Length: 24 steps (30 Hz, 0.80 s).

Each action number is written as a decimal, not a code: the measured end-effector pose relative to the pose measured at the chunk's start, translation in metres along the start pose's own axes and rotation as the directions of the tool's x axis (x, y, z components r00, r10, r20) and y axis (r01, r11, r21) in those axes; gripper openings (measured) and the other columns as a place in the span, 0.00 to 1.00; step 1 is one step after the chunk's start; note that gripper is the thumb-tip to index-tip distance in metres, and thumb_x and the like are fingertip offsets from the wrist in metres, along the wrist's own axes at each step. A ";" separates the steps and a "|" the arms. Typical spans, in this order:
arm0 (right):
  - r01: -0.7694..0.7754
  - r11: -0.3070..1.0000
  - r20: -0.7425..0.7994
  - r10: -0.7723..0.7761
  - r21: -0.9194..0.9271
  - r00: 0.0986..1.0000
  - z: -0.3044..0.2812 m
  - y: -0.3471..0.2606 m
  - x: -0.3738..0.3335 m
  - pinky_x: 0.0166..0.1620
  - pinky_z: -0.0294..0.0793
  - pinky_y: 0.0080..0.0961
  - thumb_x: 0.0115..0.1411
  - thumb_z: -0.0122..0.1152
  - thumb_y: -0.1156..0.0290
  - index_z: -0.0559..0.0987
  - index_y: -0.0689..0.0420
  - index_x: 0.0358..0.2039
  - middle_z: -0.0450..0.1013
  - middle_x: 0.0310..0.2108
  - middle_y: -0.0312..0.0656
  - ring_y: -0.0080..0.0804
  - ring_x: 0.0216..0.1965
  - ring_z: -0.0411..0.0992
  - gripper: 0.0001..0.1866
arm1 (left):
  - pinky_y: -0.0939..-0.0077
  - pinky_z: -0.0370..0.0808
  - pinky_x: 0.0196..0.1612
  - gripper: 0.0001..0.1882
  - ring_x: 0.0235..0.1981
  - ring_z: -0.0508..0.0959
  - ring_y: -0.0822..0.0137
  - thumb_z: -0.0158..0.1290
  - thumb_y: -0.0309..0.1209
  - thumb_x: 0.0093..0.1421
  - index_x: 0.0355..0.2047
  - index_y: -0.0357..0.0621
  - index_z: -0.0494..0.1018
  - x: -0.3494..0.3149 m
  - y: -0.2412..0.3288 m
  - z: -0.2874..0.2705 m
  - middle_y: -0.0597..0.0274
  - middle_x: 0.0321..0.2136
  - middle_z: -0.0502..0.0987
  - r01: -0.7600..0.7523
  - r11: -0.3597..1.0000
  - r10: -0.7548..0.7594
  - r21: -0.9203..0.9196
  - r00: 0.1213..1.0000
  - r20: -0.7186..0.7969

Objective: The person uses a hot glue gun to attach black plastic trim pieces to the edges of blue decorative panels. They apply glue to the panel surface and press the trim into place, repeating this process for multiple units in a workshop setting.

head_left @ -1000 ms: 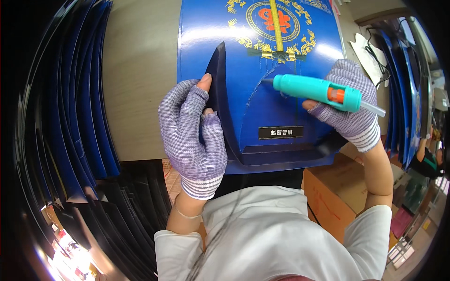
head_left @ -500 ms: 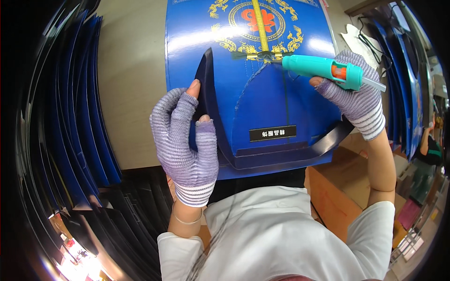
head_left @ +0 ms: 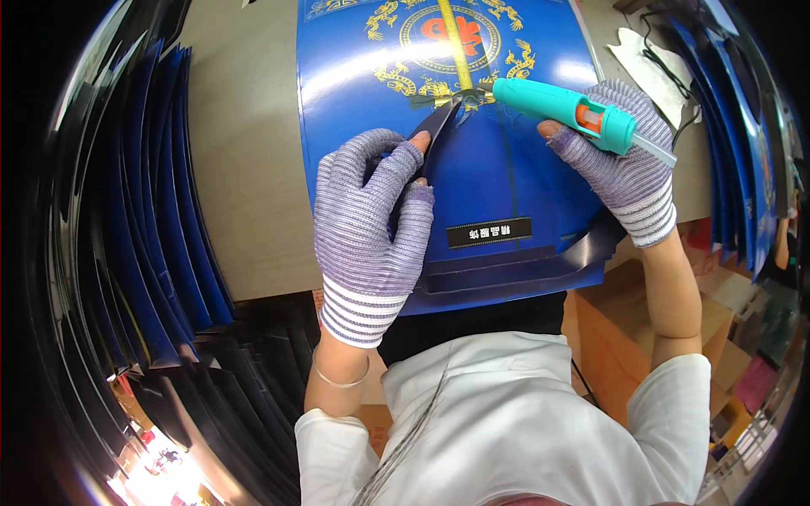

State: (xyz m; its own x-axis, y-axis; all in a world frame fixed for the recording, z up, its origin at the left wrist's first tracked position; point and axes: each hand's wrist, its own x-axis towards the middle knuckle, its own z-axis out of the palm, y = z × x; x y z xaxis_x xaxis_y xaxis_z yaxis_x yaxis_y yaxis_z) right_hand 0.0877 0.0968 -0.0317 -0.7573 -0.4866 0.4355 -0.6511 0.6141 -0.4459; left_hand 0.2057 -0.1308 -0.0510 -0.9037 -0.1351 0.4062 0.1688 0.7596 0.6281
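A glossy blue printed panel lies before me, with gold dragon motifs, a yellow band and a small black label. My left hand, in a striped fingerless-tip glove, pinches one end of a dark navy strip. The strip's tip reaches the foot of the yellow band; its other stretch curves along the panel's near edge. My right hand, gloved alike, grips a teal hot glue gun. The gun's nozzle is close beside the strip's tip. A clear glue stick juts from its back.
Rows of blue panels stand at the left, with dark panels below them. More blue panels stand at the right. White paper and a black cord lie on the grey table. A cardboard box is below.
My left hand has moved right and away from me, swinging the strip's end inward to the foot of the yellow band. The glue gun has shifted slightly left and away.
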 end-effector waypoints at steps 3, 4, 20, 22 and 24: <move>0.018 1.000 -0.001 -0.018 -0.018 1.000 -0.001 0.001 0.001 0.28 0.73 0.29 0.48 0.77 0.50 0.81 0.58 0.23 0.73 0.19 0.40 0.35 0.21 0.73 0.22 | 0.66 0.73 0.46 0.19 0.40 0.74 0.56 0.59 0.20 0.50 0.44 0.40 0.81 0.001 0.001 0.004 0.54 0.40 0.77 -0.010 1.000 0.009 -0.014 1.000 -0.001; 0.028 0.999 -0.002 -0.028 -0.022 1.000 -0.001 0.000 0.001 0.28 0.74 0.29 0.48 0.77 0.50 0.81 0.57 0.23 0.73 0.19 0.40 0.35 0.22 0.73 0.22 | 0.66 0.74 0.46 0.18 0.40 0.74 0.56 0.59 0.19 0.50 0.44 0.40 0.81 0.000 0.001 0.005 0.54 0.40 0.77 -0.009 1.000 0.009 -0.013 1.000 0.003; 0.067 0.997 0.164 -0.070 0.024 0.984 -0.031 0.007 0.006 0.32 0.73 0.25 0.49 0.78 0.59 0.81 0.60 0.30 0.75 0.26 0.39 0.30 0.27 0.74 0.18 | 0.64 0.71 0.43 0.15 0.37 0.71 0.56 0.61 0.22 0.51 0.41 0.43 0.82 0.006 0.003 0.006 0.54 0.35 0.74 0.010 0.994 -0.015 0.107 0.999 0.046; 0.041 0.996 0.173 -0.053 0.073 0.983 -0.027 0.006 0.004 0.34 0.74 0.25 0.48 0.79 0.60 0.81 0.60 0.31 0.75 0.27 0.40 0.31 0.28 0.74 0.19 | 0.64 0.71 0.43 0.15 0.37 0.71 0.56 0.60 0.23 0.51 0.41 0.42 0.82 0.005 0.004 0.007 0.53 0.34 0.74 0.012 0.992 -0.018 0.128 0.999 0.045; 0.077 0.997 0.193 -0.081 0.026 0.978 -0.023 0.008 0.007 0.34 0.75 0.25 0.47 0.79 0.60 0.81 0.60 0.31 0.75 0.27 0.40 0.32 0.28 0.75 0.20 | 0.64 0.71 0.43 0.15 0.37 0.71 0.56 0.60 0.23 0.51 0.41 0.42 0.82 0.004 0.004 0.008 0.53 0.34 0.74 0.019 0.994 -0.025 0.108 0.999 0.048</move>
State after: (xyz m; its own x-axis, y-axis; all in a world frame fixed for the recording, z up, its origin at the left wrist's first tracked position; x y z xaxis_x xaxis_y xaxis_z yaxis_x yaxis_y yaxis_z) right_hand 0.0786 0.1120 -0.0142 -0.6978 -0.6452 0.3111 -0.7086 0.5587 -0.4309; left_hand 0.1995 -0.1233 -0.0522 -0.9256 -0.1230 0.3581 0.1078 0.8211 0.5606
